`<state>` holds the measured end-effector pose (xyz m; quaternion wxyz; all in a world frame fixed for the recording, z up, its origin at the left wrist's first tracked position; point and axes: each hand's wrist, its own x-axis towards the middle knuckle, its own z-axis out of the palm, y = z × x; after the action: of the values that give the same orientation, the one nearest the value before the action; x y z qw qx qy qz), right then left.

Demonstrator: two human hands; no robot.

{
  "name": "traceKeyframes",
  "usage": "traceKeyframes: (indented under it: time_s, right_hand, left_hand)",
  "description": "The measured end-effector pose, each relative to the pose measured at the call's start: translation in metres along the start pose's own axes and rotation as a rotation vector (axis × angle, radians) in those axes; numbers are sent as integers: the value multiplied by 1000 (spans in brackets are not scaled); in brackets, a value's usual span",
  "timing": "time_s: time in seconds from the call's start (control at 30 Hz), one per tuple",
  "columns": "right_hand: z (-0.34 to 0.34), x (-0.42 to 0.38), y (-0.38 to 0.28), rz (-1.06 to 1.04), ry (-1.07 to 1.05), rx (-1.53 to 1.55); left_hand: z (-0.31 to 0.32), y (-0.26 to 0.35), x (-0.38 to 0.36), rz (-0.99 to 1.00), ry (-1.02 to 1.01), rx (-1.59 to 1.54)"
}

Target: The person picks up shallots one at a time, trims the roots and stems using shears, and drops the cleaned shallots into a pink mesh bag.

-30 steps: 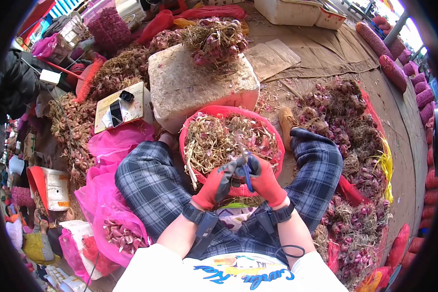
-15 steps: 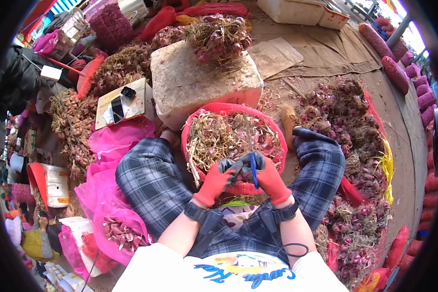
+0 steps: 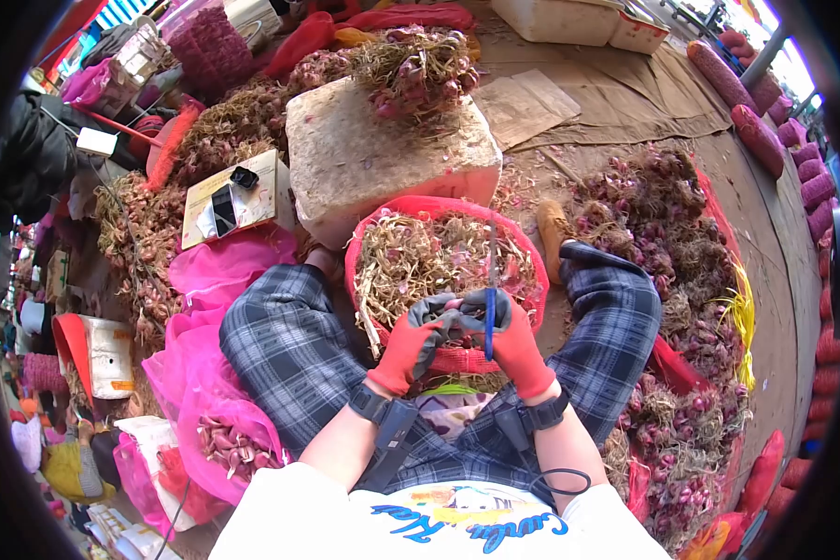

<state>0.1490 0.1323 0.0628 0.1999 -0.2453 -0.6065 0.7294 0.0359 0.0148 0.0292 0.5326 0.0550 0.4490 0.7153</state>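
Since the earlier frame the tool [image 3: 490, 327] has swung a little — its thin blade now points nearly straight away from the person — and a small pink bulb [image 3: 453, 303] has come into sight between the hands. The left hand [image 3: 416, 341] has its fingers curled in a close pinch, and they appear to hold this bulb, although the gloves cover most of it. The right hand [image 3: 513, 343] has its fingers folded round the blue handle; whether the tool is scissors or a knife, I cannot tell.

The step in hand seems to be trimming or cleaning the bulb over the basket [image 3: 465, 360]. The next move, I judge, calls for a steady pinch and for the blade to be kept off the left fingers.

The basket's near edge lies just under the hands, and dry stalks [image 3: 401, 261] fill it. Knees stand on both sides, so sideways room is limited. Beyond the far rim the block [image 3: 392, 154] stands close — the freest room is above the stalks.
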Motion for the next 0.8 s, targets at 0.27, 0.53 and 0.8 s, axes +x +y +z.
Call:
traceKeyframes:
  time_s: [0.27, 0.53, 0.8]
  right_hand:
    - [-1, -1, -4, 34, 6, -72]
    - [-5, -1, 0, 172, 30, 95]
    - [12, 2, 18, -266, 270, -751]
  left_hand:
    - [9, 2, -7, 56, 8, 190]
    - [13, 10, -7, 24, 1, 246]
    - [7, 13, -9, 63, -160, 200]
